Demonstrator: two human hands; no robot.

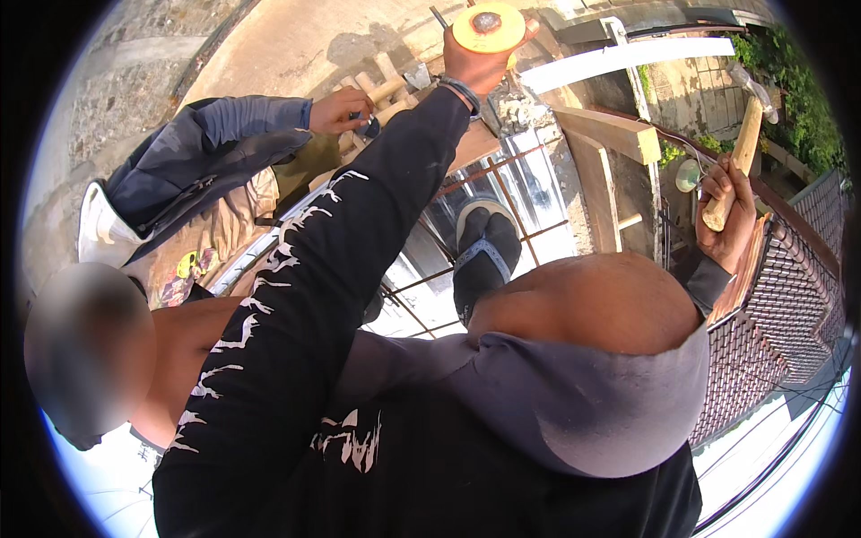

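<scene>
My left hand (473,67) is stretched forward, its fingers wrapped round a chisel whose round yellow hand guard (509,32) and rusty struck head (485,22) face up. The chisel's lower part is hidden behind the guard and my hand. Out to the right, my right hand (728,208) grips a hammer by its pale wooden handle (745,143). The metal hammer head (752,90) points up and away from me, apart from the chisel. Broken concrete rubble (529,115) lies near my left hand.
A co-worker's hand (339,111) holds something dark beside several wooden pieces (387,88) at left. My sandalled foot (487,247) stands over a rebar grid (511,188) on a shiny surface. Wooden beams (619,134), a white strip (628,63) and a tiled roof (762,332) lie to the right.
</scene>
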